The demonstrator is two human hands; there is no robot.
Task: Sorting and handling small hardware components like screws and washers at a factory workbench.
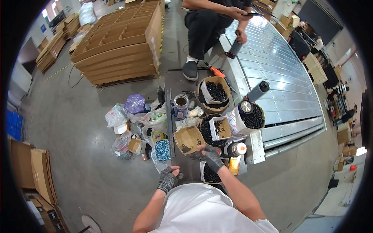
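My left hand (168, 178), in a grey fingerless glove, is held palm up over the floor with fingers loosely curled; I cannot see anything in it. My right hand (211, 154), also gloved, reaches forward to the near edge of a small open cardboard box (187, 139) with a few black screws inside, its fingers touching the box rim. Just beyond stands a round container of black screws (208, 134) with a small white box (219, 128) lying in it. A carton of black screws (210, 175) sits under my right forearm.
Plastic bags of small parts (128, 132), a metal can (180, 105), a tape roll (157, 136) and more screw-filled boxes (214, 92) lie ahead. Another person (211, 23) crouches beyond, at a ribbed metal panel (279, 77). Stacked cardboard sheets (120, 42) stand far left.
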